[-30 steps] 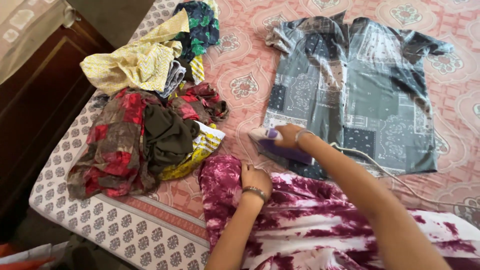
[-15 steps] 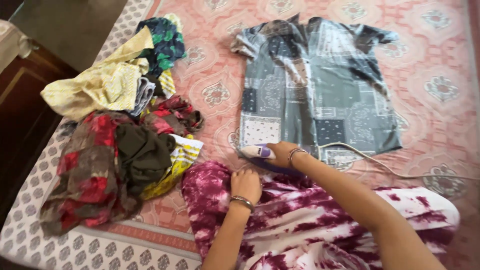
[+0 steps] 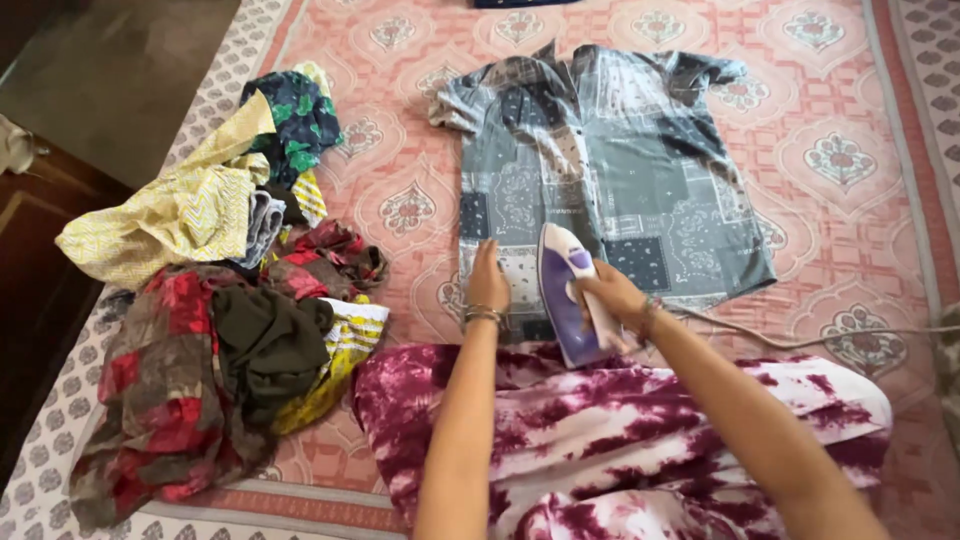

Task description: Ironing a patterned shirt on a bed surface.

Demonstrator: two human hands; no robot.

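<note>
A grey patchwork-print short-sleeved shirt (image 3: 610,160) lies spread flat on the pink patterned bed sheet (image 3: 850,170). My right hand (image 3: 615,295) grips the handle of a purple and white clothes iron (image 3: 565,290), which points away from me at the shirt's lower hem. My left hand (image 3: 487,280) lies flat, fingers together, on the shirt's lower left corner just left of the iron. Both wrists wear bangles. Under my forearms lies a maroon and white tie-dye cloth (image 3: 620,440).
A heap of crumpled clothes (image 3: 230,330), red, dark green and yellow, lies to the left, with a yellow cloth (image 3: 170,220) and a dark green-print one (image 3: 295,120) behind it. The iron's cord (image 3: 830,338) runs off right. A dark wooden cabinet (image 3: 35,270) stands beyond the bed's left edge.
My left hand moved from the tie-dye cloth up onto the shirt's lower corner. My right hand turned the iron from sideways to pointing away, over the hem. The view shifted left and up.
</note>
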